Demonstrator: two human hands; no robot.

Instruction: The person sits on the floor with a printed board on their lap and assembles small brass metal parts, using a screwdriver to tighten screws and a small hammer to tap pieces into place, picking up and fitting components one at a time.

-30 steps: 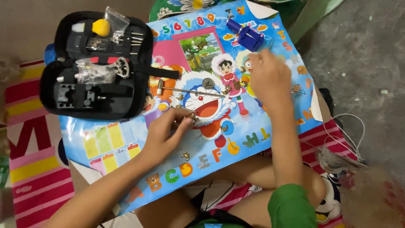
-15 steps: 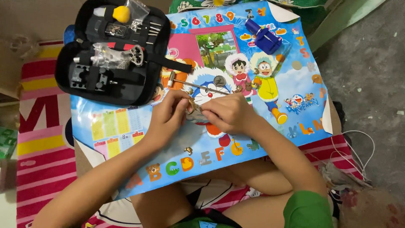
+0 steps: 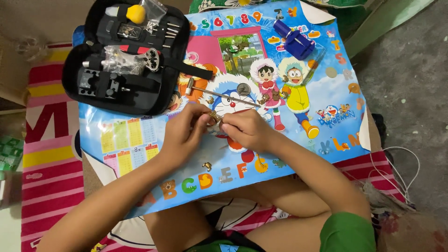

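Note:
My left hand (image 3: 184, 133) and my right hand (image 3: 245, 130) meet over the middle of a colourful cartoon poster (image 3: 326, 135) laid on a small table. Both pinch a small gold-coloured metal piece (image 3: 214, 116) between their fingertips; most of it is hidden by the fingers. A small hammer (image 3: 219, 92) with a thin metal handle lies just beyond the hands. Another tiny gold piece (image 3: 206, 165) lies on the poster near my left wrist.
An open black zip case of small tools (image 3: 121, 60) lies at the poster's far left, with a yellow-capped tool (image 3: 135, 13) in it. A blue plastic tool (image 3: 294, 39) stands at the far right. Small brown pieces (image 3: 270, 96) lie beside the hammer tip. White cables (image 3: 396, 172) trail on the right.
My right hand came back from the far right of the poster and joined my left hand on the small gold piece. The view shifted a little.

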